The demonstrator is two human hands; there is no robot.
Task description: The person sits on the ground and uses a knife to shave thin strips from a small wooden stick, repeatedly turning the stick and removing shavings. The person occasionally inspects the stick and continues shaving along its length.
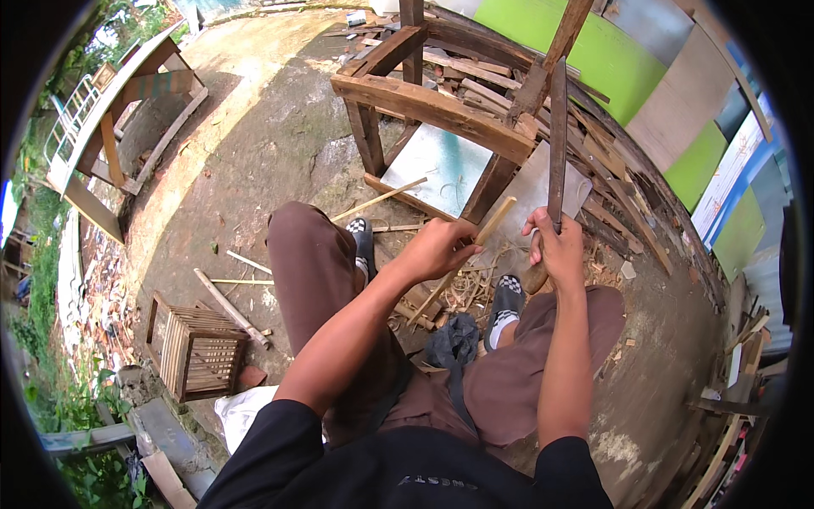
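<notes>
My left hand [443,248] pinches a thin pale strip of bamboo or wood [497,219], which slants from upper right down toward the ground between my feet. My right hand [558,248] is closed round a machete [557,144], its long dark blade pointing up and away from me. A rounded brown end, seemingly its handle, shows below that hand. The blade is to the right of the strip, apart from it. Beyond both hands is a rough wooden frame [441,110] with thick legs and rails. Shavings and split pieces [479,293] lie under my hands.
A small slatted wooden cage [199,349] stands at my left, near a round stick [231,307]. Scrap wood [602,161] is heaped behind the frame, along green and grey panels [619,64]. A dark plastic bag [454,341] sits between my legs. A wooden structure [127,110] stands far left.
</notes>
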